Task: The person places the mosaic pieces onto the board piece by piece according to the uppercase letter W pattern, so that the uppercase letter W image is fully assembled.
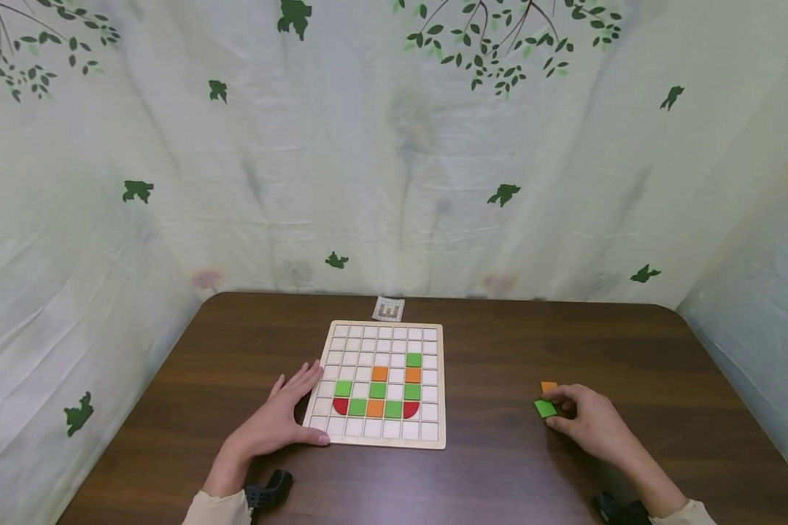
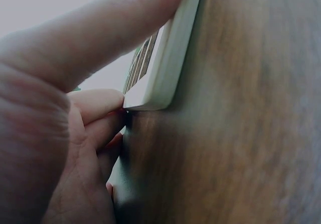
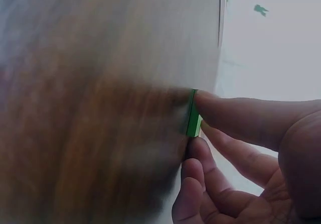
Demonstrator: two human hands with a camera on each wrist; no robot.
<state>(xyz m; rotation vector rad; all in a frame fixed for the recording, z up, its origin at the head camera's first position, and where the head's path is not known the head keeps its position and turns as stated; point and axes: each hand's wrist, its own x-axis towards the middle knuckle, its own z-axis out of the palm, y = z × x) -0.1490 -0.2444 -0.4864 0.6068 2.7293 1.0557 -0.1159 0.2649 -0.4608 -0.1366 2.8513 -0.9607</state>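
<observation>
A pale wooden grid board (image 1: 373,432) lies on the table with green and orange square tiles and red quarter-round tiles set in its cells. My left hand (image 1: 277,417) is spread at the board's near left corner, thumb on the front edge and fingertips along the left side. In the left wrist view, the thumb of the left hand (image 2: 95,38) lies over the board's rim (image 2: 165,83). Off to the right, my right hand (image 1: 589,421) pinches a green square tile (image 1: 544,408) between thumb and fingers. The right wrist view shows this green tile (image 3: 193,116) edge-on, close to the tabletop.
An orange tile (image 1: 548,386) lies just beyond the green one, partly covered by the right hand. A small printed card (image 1: 389,309) sits behind the board near the far edge of the brown table (image 1: 499,343). Leaf-patterned curtains (image 1: 368,182) surround the table's back and sides.
</observation>
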